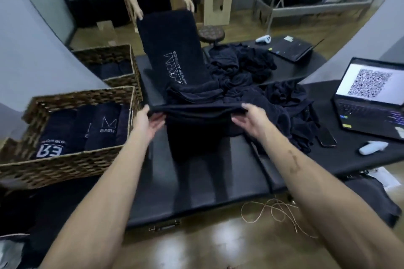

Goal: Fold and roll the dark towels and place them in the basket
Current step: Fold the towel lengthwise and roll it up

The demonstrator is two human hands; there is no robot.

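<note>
I hold a dark towel point(196, 133) by its top edge above the black padded table point(196, 192). My left hand point(147, 120) pinches the left corner and my right hand point(251, 119) pinches the right corner; the cloth hangs down between them onto the table. A wicker basket point(65, 166) at the left holds several rolled dark towels with white lettering. A pile of loose dark towels point(258, 81) lies behind and to the right.
A second wicker basket point(109, 57) stands farther back. Across the table a person's hands hold up another lettered dark towel point(172, 50). Two laptops point(369, 102), a phone point(326, 136) and white controllers lie at the right. String point(273, 212) lies on the floor.
</note>
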